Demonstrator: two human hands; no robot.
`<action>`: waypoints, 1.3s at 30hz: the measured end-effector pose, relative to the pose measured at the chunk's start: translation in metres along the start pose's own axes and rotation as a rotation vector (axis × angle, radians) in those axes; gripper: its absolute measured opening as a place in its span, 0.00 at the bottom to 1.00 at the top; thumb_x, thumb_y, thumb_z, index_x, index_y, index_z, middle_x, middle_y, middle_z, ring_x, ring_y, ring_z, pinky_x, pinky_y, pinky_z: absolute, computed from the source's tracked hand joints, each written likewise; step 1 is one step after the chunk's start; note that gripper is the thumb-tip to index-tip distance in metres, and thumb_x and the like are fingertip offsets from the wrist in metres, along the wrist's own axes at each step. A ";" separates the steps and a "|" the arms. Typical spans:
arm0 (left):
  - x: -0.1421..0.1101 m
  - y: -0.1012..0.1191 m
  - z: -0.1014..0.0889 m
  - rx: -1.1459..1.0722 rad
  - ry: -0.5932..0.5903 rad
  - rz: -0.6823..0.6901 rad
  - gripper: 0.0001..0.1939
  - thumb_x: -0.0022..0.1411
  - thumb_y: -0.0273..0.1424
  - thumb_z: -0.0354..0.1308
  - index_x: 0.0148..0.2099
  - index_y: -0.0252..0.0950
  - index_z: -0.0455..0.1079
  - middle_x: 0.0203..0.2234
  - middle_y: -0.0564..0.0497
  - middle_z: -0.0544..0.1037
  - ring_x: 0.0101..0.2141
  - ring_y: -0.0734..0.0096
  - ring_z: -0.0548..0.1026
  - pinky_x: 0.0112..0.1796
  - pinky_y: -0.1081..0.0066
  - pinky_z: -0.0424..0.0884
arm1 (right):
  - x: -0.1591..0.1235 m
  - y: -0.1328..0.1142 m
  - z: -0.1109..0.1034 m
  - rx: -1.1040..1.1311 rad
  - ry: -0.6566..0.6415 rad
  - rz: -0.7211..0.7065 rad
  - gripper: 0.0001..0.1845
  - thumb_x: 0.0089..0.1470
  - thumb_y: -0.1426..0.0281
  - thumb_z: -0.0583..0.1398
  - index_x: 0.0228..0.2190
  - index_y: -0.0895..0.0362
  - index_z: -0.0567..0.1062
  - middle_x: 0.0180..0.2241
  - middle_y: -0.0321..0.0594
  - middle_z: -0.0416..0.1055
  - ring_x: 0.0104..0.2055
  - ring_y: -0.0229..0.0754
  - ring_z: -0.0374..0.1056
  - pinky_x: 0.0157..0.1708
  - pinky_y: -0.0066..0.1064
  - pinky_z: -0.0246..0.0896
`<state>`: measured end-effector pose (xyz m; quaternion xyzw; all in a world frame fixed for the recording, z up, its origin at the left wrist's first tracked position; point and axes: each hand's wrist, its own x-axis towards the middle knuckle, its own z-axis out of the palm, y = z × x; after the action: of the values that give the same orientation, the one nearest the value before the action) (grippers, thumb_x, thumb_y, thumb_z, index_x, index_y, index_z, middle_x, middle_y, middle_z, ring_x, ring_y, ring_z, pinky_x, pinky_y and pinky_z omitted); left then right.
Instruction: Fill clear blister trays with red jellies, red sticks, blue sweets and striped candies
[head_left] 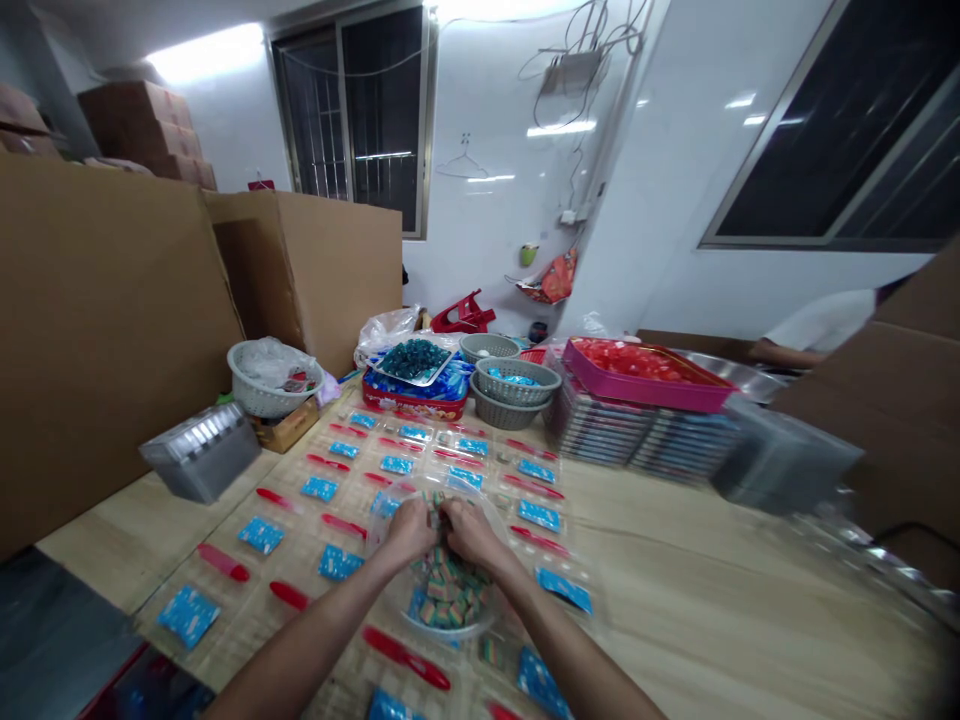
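A clear round bowl (pixel 384 600) stands over the rows of trays and holds a heap of small striped blocks (pixel 446 603) in green and orange. My left hand (pixel 411 530) and my right hand (pixel 469 530) are together above the heap, fingers curled and closed on some of these blocks; the fingertips are partly hidden. Around the bowl lie clear plastic trays, most with a red pen (pixel 405 657) and a blue printed packet (pixel 341 562). One tray below the bowl also has a striped block (pixel 491 652) in it.
Stacked clear trays (pixel 202 455) stand at the left. Behind are a white basket (pixel 259 385), a red box (pixel 412 402) of blue items, grey baskets (pixel 517 385) and a pink tray (pixel 645 385) on stacked packs. Cardboard (pixel 97 330) walls the left; a person's arm (pixel 787 352) shows at right.
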<state>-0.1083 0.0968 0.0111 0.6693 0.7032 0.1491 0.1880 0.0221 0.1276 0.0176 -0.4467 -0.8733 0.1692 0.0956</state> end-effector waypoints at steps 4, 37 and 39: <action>0.005 -0.006 -0.007 0.005 -0.025 -0.003 0.11 0.47 0.23 0.52 0.31 0.30 0.75 0.26 0.45 0.78 0.29 0.65 0.74 0.29 0.72 0.64 | 0.001 0.006 -0.002 0.064 0.019 -0.009 0.16 0.35 0.82 0.52 0.28 0.59 0.72 0.30 0.41 0.72 0.33 0.40 0.64 0.31 0.26 0.49; 0.012 -0.034 -0.005 -0.208 0.064 0.030 0.12 0.42 0.16 0.51 0.29 0.32 0.72 0.25 0.50 0.73 0.32 0.65 0.70 0.36 0.70 0.64 | 0.000 0.000 0.015 0.096 0.140 -0.210 0.17 0.37 0.80 0.53 0.34 0.57 0.65 0.31 0.40 0.69 0.35 0.43 0.63 0.34 0.29 0.49; 0.016 -0.033 -0.001 -0.290 0.017 0.029 0.11 0.41 0.16 0.51 0.26 0.31 0.72 0.23 0.50 0.73 0.31 0.66 0.70 0.34 0.70 0.64 | 0.000 -0.002 0.017 0.084 0.132 -0.224 0.17 0.38 0.80 0.53 0.34 0.57 0.65 0.32 0.41 0.70 0.36 0.44 0.63 0.34 0.30 0.49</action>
<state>-0.1382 0.1112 -0.0044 0.6439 0.6661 0.2577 0.2745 0.0152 0.1225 0.0031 -0.3523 -0.9016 0.1644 0.1899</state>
